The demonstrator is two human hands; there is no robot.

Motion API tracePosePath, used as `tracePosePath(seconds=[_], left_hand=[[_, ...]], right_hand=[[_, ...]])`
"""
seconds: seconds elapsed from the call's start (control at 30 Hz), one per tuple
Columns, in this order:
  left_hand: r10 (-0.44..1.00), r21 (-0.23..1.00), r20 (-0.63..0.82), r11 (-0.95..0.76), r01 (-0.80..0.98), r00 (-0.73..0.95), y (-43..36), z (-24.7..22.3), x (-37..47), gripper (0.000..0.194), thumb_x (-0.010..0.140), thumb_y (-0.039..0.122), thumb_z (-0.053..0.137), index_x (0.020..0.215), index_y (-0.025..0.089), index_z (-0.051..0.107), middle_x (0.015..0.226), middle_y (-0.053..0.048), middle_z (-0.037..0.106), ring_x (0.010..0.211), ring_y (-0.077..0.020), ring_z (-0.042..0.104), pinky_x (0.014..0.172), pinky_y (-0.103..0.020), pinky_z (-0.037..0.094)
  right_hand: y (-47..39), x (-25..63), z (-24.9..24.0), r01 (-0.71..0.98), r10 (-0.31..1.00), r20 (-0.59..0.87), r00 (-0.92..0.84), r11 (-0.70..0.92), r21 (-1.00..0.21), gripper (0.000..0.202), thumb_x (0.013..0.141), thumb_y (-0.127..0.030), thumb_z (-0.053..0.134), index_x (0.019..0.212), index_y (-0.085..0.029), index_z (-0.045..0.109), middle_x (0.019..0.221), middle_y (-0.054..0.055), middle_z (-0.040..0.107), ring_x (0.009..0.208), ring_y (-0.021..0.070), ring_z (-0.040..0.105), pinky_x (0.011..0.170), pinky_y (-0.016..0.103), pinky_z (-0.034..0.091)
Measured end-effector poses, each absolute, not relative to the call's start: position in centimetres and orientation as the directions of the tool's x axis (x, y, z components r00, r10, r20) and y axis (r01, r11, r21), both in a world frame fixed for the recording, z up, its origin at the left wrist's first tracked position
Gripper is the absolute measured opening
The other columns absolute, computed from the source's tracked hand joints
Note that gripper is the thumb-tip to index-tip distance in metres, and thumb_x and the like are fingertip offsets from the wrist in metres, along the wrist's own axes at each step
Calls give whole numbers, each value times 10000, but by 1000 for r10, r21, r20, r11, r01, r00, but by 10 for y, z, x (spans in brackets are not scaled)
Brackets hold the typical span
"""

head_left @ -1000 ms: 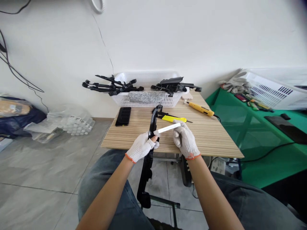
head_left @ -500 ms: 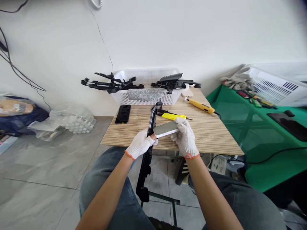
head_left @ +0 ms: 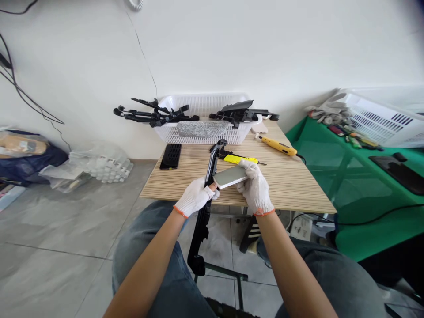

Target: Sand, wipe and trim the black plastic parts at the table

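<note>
My left hand (head_left: 197, 195), in a white knit glove with a bare thumb tip, is closed around a long black plastic trim part (head_left: 202, 229). The part runs from above the table edge down between my knees. My right hand (head_left: 255, 185), also gloved, grips a flat grey block with a white edge (head_left: 230, 176), which looks like a sanding block. The block's left end lies against or just over the black part, close to my left thumb; exact contact is hard to tell. Behind it on the table are a yellow utility knife (head_left: 240, 160) and dark tools partly hidden by the part.
A white basket (head_left: 203, 136) with several black plastic parts and a grey speckled strip stands at the table's (head_left: 291, 190) back. A phone (head_left: 171, 156) lies left, a yellow corded pen-shaped tool (head_left: 278, 145) right. A green-covered table (head_left: 318, 154) holds gloves, tools and another basket (head_left: 380, 117).
The grey block has shifted very slightly and tilted a little in my right hand. The black part stays in my left hand, and the view has moved slightly.
</note>
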State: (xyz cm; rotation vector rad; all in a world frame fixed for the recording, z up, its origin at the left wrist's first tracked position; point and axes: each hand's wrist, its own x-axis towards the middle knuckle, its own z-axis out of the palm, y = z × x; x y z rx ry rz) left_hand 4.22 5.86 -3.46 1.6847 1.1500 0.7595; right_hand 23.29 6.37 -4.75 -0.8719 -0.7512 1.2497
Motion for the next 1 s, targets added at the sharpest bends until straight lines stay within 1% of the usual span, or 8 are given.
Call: tracePosePath(seconds=[0.27,0.47,0.57,0.63,0.7,0.83,0.93,1.0], left_hand=[[936,922,13,-147,358,351,57,-37,43,496,891,674,508,835,189,593,626,3,635,578,-149,560,582,-271,409],[939,983,-3,-59,173,343,57,-42,43,520,868,661,564,1030,170,609,650,5,628,592,-148,579,613,-281,448],[943,984,-15,-45,171,333,58,-42,43,508,859,659,575,993,171,612,644,-1,631,592,-155,590,613,-287,459],[945,971,-22,-57,232,325,60,-43,43,489,855,657,576,895,171,617,617,-6,622,582,-159,590,604,-289,457],[948,962,-28,-61,267,317,61,-44,43,485,860,655,566,832,173,607,601,-7,611,570,-158,583,595,-289,456],[941,982,-8,-56,178,337,63,-46,43,467,862,642,568,930,181,597,660,-4,629,599,-157,606,611,-286,477],[948,963,-14,-73,261,318,62,-44,44,466,874,638,553,883,175,606,641,-17,634,591,-156,599,613,-285,471],[946,966,-26,-59,250,322,61,-43,44,472,879,639,541,922,174,607,638,-11,630,589,-157,597,613,-285,472]], right_hand=[[64,233,-48,-438,991,-3,131,56,-897,254,723,-420,587,876,-222,632,517,-41,514,416,112,420,360,213,264],[68,241,-41,-637,949,-108,296,112,-763,251,719,-409,662,825,-246,503,646,-66,508,423,65,378,362,189,263],[64,236,-42,-507,954,-50,295,112,-855,297,710,-420,691,927,-259,567,668,-70,521,450,70,422,392,195,336],[59,228,-44,-297,990,-18,139,24,-954,336,701,-423,716,971,-247,621,667,-59,549,478,85,466,425,212,389],[57,221,-47,-158,999,-6,36,-1,-987,338,709,-440,709,965,-228,650,687,-43,578,498,90,482,449,226,410],[59,217,-50,-187,986,44,161,74,-980,343,741,-470,650,970,-215,662,789,-17,625,527,84,475,459,229,387],[63,219,-49,-200,996,27,82,43,-979,331,713,-453,673,932,-205,673,707,-30,594,517,88,463,459,231,375],[64,220,-48,-236,991,5,132,36,-971,332,687,-446,681,918,-208,675,680,-41,576,507,84,453,458,226,373]])
